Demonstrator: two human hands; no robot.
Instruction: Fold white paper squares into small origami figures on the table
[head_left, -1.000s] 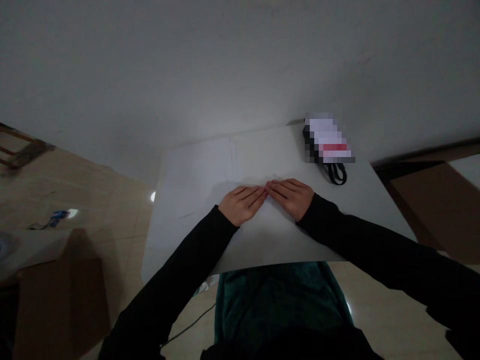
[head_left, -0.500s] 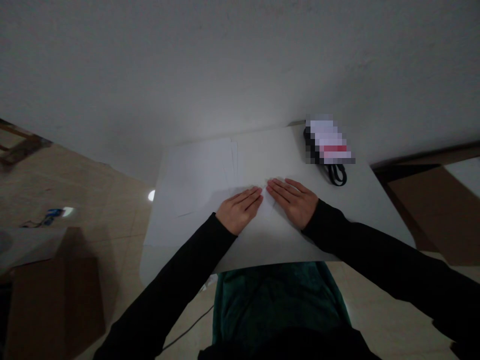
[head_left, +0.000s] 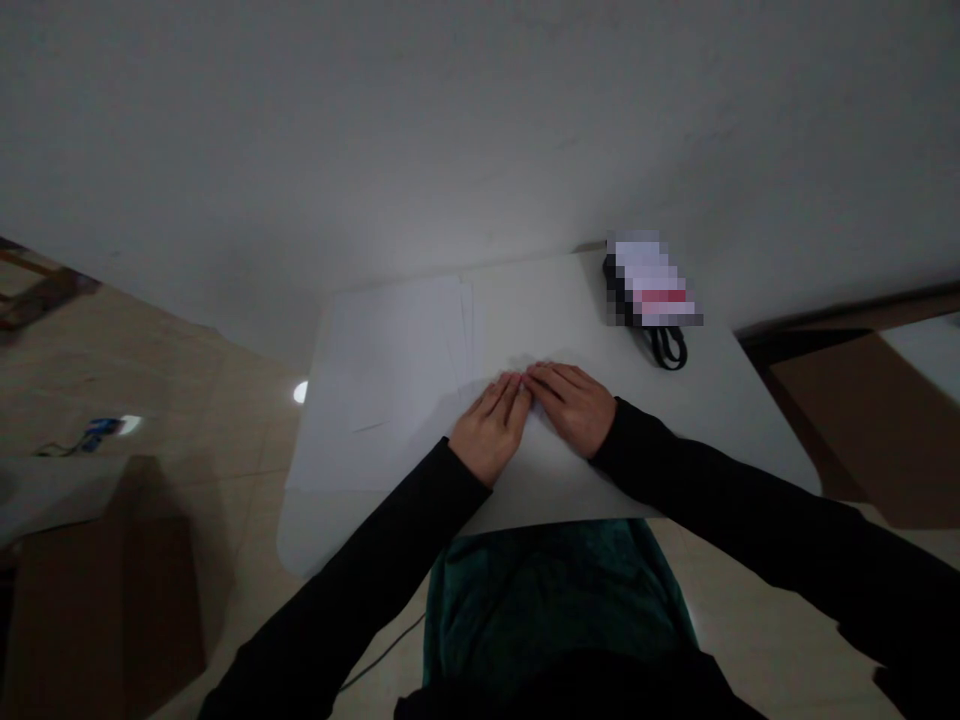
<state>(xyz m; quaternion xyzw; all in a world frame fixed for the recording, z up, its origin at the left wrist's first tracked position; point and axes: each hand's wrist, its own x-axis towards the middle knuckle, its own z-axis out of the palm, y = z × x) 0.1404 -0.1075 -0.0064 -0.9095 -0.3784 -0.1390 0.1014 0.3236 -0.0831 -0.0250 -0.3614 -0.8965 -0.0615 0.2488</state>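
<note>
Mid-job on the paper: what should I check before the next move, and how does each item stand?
1. Both hands on the paper: ok, left hand and right hand lie flat, side by side.
2. Crease sharp: cannot tell, white on white.
3. Spare sheets out of the way: ok, left of the hands.
4. Black strap clear of paper: ok.
5. Paper wholly on table: cannot tell.

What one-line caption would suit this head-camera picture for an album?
Left hand and right hand press flat, fingertips meeting, on white paper atop a white table.
</note>
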